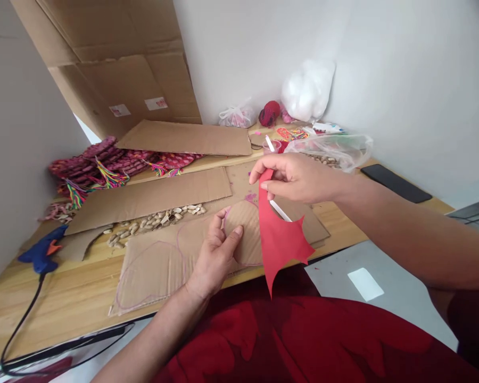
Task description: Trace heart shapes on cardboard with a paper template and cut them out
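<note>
My right hand (299, 178) pinches the top of a red paper cut-out (279, 236) with pointed edges, which hangs down over the table's front edge. A white stick (280, 210) also runs under that hand's fingers. My left hand (215, 254) grips a rounded cardboard piece (245, 229), thumb on top, just left of the red paper. Below it lies a larger cardboard sheet (155, 266) with pink drawn outlines.
A blue glue gun (43, 251) with its black cord lies at the left on the wooden table (64, 298). Scattered pale seeds (155, 219), flat cardboard sheets (151, 197), woven colourful fabric (99, 162), plastic bags (331, 146) and a black phone (395, 182) lie about.
</note>
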Motion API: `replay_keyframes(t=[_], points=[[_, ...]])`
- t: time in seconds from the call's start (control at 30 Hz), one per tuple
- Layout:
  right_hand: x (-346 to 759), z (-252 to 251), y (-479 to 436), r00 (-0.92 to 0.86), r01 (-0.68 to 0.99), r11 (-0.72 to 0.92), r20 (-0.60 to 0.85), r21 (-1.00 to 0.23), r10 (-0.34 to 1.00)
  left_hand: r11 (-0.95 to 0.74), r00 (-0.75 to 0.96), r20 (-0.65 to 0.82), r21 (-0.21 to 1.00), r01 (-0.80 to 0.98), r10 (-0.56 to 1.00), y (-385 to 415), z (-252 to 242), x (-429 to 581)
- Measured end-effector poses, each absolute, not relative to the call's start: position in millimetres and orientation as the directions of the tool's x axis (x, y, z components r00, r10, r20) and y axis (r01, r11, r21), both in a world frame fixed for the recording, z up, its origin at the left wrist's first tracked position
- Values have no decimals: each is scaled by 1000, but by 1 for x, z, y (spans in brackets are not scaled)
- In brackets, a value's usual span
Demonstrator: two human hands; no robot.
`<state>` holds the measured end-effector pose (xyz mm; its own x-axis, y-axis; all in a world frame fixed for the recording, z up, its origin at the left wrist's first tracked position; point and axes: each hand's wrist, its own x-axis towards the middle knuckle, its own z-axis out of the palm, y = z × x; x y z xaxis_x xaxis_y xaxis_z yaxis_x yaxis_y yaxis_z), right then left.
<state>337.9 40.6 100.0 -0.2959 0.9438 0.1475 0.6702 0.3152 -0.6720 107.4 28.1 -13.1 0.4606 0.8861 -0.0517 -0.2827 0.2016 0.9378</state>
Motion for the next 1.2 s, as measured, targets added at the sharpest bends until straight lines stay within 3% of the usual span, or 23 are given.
replay_keyframes(t=[0.27,0.53,0.97,1.2], points=[[328,95,41,-390,674,456,244,-581,888,294,508,-117,913,-283,853,24,-12,107],[326,97,37,-418,658,490,263,-572,869,245,478,-106,940,-237,872,22,-11,107],[329,89,33,-311,690,412,270,-595,911,111,464,-70,992,-62,883,24,-13,110],[328,90,32,-324,684,410,253,-604,912,120,511,-74,991,-57,857,26,-15,110]])
